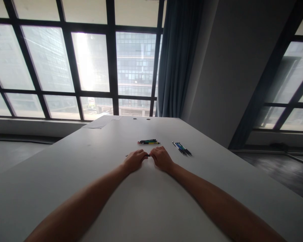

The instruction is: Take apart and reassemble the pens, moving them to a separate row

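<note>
A thin dark pen (148,155) lies crosswise between my two hands, low over the table. My left hand (135,160) is closed round its left part, and a dark tip pokes out beyond that hand. The fingers of my right hand (162,158) pinch its right end. Just beyond my hands rests a small pile of pens (148,142) in black, green and yellow. Right of my right hand, several pens (182,148) with blue, green, white and black parts lie side by side at a slant.
The long white table (151,201) stretches away toward the windows. Sheets of paper (101,122) lie at its far left edge. Two small dark round spots (148,119) sit near the far end. A blue curtain (178,60) hangs behind.
</note>
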`<state>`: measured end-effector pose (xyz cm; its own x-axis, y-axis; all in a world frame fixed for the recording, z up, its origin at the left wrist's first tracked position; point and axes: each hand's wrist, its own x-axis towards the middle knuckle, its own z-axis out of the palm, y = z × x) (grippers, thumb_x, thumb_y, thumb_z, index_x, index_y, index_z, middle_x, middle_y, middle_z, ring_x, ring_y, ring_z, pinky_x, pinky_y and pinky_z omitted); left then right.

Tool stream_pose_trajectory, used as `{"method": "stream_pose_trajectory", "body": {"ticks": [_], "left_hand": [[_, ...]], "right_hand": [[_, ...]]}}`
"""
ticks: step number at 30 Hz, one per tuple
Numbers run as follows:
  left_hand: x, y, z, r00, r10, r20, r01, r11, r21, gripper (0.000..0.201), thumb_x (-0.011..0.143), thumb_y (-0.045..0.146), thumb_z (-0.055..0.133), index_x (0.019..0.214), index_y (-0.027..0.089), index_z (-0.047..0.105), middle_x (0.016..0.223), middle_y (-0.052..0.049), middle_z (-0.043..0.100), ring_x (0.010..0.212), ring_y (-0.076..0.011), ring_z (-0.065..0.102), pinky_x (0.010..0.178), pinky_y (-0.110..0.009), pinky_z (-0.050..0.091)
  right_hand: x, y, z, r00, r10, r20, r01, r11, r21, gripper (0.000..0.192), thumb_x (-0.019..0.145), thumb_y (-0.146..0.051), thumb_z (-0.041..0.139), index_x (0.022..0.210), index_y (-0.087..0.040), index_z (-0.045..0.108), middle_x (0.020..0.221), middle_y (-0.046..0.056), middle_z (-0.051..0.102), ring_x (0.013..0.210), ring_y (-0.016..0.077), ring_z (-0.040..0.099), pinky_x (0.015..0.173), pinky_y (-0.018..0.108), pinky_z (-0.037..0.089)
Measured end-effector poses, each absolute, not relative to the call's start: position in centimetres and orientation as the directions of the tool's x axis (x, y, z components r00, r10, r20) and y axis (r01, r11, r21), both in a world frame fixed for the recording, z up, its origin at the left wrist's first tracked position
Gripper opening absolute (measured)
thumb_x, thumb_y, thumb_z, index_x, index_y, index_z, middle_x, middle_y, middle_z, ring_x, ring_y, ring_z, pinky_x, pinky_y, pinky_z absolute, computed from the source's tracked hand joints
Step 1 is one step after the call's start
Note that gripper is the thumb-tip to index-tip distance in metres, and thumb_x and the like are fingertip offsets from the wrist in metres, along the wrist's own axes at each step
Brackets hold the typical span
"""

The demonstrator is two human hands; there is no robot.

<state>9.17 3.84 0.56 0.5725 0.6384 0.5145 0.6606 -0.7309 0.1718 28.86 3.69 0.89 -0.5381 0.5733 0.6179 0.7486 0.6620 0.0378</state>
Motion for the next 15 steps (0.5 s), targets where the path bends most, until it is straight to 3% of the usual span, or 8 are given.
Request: {"method": "stream_pose_trajectory", "body": {"ticks": [6, 10, 15], "left_hand": [[9.12, 4.01, 0.34, 0.574, 0.624, 0.53, 0.643, -0.744, 0.18, 0.026, 0.097, 0.031, 0.042, 0.106, 0.02, 0.064, 0.096, -0.006, 0.066, 0.083, -0.0153, 0.064, 0.074, -0.025, 0.049], [9.07, 3.83, 0.47, 0.593, 0.62, 0.513, 0.649, -0.745, 0.15, 0.027, 0.097, 0.032, 0.041, 0.108, 0.02, 0.063, 0.095, -0.006, 0.066, 0.082, -0.0154, 0.064, 0.072, -0.025, 0.049], [9.24, 3.49, 0.83, 0.585, 0.643, 0.495, 0.694, -0.712, 0.105, 0.029, 0.097, 0.035, 0.038, 0.107, 0.022, 0.063, 0.094, -0.005, 0.065, 0.08, -0.0151, 0.063, 0.071, -0.026, 0.049]], "right_hand": [[28.99, 3.36, 1.36, -0.591, 0.539, 0.6, 0.711, 0.699, 0.074, 0.029, 0.099, -0.028, 0.036, 0.086, -0.015, 0.059, 0.08, 0.006, 0.062, 0.075, 0.0175, 0.052, 0.077, 0.031, 0.029], [28.97, 3.12, 1.6, -0.602, 0.522, 0.604, 0.71, 0.697, 0.105, 0.028, 0.096, -0.027, 0.041, 0.078, -0.016, 0.059, 0.074, 0.005, 0.061, 0.074, 0.0175, 0.051, 0.077, 0.032, 0.028], [28.72, 3.52, 1.19, -0.534, 0.575, 0.62, 0.75, 0.66, 0.034, 0.034, 0.096, -0.027, 0.041, 0.07, -0.016, 0.059, 0.065, 0.003, 0.059, 0.066, 0.0153, 0.048, 0.074, 0.03, 0.028]]}}
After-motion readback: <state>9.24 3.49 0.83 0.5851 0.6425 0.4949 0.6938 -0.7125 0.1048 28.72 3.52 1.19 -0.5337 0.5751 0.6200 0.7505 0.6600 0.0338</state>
